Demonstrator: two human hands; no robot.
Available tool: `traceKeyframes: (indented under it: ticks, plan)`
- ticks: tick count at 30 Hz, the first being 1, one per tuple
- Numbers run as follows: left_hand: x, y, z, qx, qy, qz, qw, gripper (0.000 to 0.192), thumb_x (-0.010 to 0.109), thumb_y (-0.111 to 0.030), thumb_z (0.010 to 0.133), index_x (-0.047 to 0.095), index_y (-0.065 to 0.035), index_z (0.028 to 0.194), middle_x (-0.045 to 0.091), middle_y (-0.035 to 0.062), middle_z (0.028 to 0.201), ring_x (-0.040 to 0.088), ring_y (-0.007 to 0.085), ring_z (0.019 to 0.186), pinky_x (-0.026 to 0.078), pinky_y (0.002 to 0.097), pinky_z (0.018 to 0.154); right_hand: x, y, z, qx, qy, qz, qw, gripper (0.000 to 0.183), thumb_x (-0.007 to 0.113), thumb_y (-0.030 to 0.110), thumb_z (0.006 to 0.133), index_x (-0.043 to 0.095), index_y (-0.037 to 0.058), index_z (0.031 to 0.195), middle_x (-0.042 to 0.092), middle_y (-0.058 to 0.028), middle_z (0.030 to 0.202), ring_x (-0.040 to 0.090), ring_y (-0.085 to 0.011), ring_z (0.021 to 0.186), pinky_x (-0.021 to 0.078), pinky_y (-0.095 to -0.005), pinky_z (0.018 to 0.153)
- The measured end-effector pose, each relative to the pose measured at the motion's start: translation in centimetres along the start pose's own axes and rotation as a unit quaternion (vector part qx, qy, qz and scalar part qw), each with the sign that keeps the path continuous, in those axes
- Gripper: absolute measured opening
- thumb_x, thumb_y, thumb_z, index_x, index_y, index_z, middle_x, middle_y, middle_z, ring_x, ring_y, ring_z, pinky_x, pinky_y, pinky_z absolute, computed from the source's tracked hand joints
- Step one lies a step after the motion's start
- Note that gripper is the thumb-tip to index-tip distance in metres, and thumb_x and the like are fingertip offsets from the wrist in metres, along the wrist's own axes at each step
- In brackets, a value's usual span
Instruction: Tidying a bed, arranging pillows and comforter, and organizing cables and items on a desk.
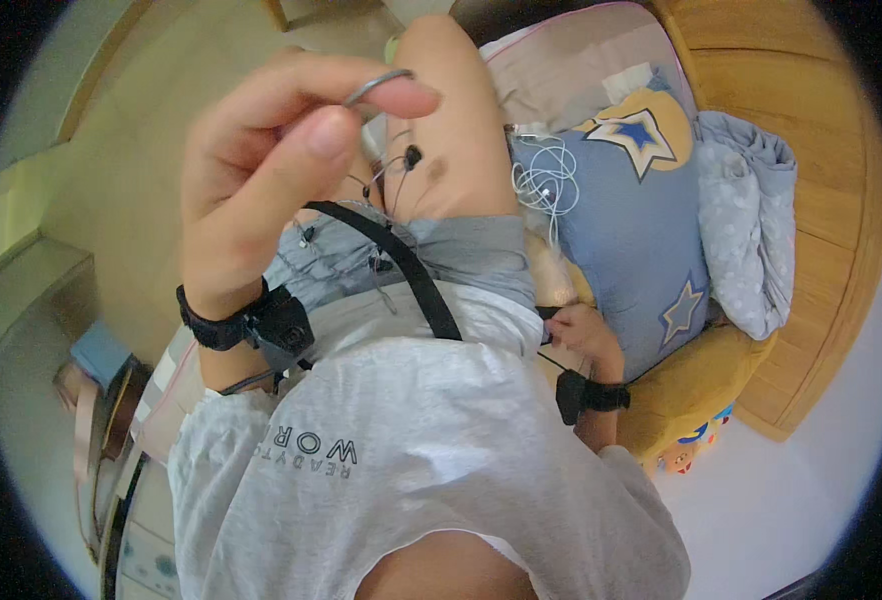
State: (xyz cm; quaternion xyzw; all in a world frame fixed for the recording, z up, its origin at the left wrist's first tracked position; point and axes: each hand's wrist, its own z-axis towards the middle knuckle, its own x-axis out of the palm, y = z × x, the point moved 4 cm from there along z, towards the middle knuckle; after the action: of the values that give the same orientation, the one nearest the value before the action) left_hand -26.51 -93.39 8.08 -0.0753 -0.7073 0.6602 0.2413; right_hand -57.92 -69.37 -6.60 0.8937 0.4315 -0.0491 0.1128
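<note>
My left hand [257,161] is raised close to the camera. A thin grey cable [377,84] curves over its index fingertip and is pinched by the thumb. Below it, tangled thin grey wires [396,169] with small black parts, one a black piece [412,157], lie over my thighs and grey shorts [471,247]. A black strap [403,262] arches over my lap. Beside my right hip is my right hand [583,334], lowered, its fingers bent at a black band [548,319]. Whether it grips the band is unclear. Both wrists wear black strapped devices.
Right of my leg, a coiled white cable [550,180] lies against a blue star-patterned cushion [621,225]. Beyond are a folded grey blanket [745,225], a yellow plush item [696,390] and a wooden panel [816,187]. At left, a blue box-like object [101,352] stands near a pink strap [85,435].
</note>
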Motion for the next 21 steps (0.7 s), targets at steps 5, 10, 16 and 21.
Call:
traceKeyframes:
  ticks: [5, 10, 16, 21]
  plan:
    - [3.7, 0.1, 1.3, -0.039, 0.152, 0.019, 0.987, 0.029, 0.052, -0.020, 0.088, 0.060, 0.0015, 0.105, 0.061, 0.0033, 0.086, 0.047, 0.0056, 0.062, 0.035, 0.0196, 0.056, -4.5, 11.9, -2.5, -0.366, -0.322, 0.236, 0.840, 0.044, 0.072, 0.023, 0.073, 0.057, 0.0002, 0.107, 0.060, -0.0165, 0.105, 0.056, -0.0300, 0.105, 0.0421, -0.0365, 0.091]
    - [5.6, -0.5, 1.8, 0.142, 0.255, 0.183, 0.939, 0.016, 0.055, -0.007, 0.085, 0.063, 0.0033, 0.093, 0.064, 0.0108, 0.093, 0.058, 0.0171, 0.081, 0.046, 0.0290, 0.074, -7.4, 23.5, -3.6, -0.528, -0.308, 0.000, 0.791, 0.036, 0.062, 0.021, 0.081, 0.057, 0.0007, 0.110, 0.060, -0.0148, 0.103, 0.056, -0.0336, 0.099, 0.0424, -0.0373, 0.088]
    - [-1.5, 1.4, 0.7, 0.164, -0.234, 0.122, 0.950, 0.035, 0.068, -0.010, 0.078, 0.052, -0.0011, 0.107, 0.057, 0.0070, 0.097, 0.053, 0.0139, 0.087, 0.043, 0.0238, 0.074, -9.8, 28.7, -4.7, -0.583, -0.212, 0.139, 0.772, 0.024, 0.049, 0.019, 0.092, 0.062, -0.0004, 0.097, 0.063, -0.0066, 0.084, 0.060, -0.0171, 0.076, 0.0472, -0.0277, 0.069]
    - [-1.1, 9.0, 0.8, 0.041, -0.199, 0.049, 0.978, 0.056, 0.077, -0.016, 0.071, 0.041, -0.0011, 0.111, 0.047, 0.0079, 0.105, 0.046, 0.0156, 0.098, 0.043, 0.0248, 0.080, -10.8, 28.8, -4.7, -0.584, -0.107, 0.409, 0.693, 0.028, 0.048, 0.024, 0.094, 0.062, 0.0006, 0.098, 0.064, -0.0040, 0.086, 0.059, -0.0094, 0.077, 0.0475, -0.0226, 0.065]
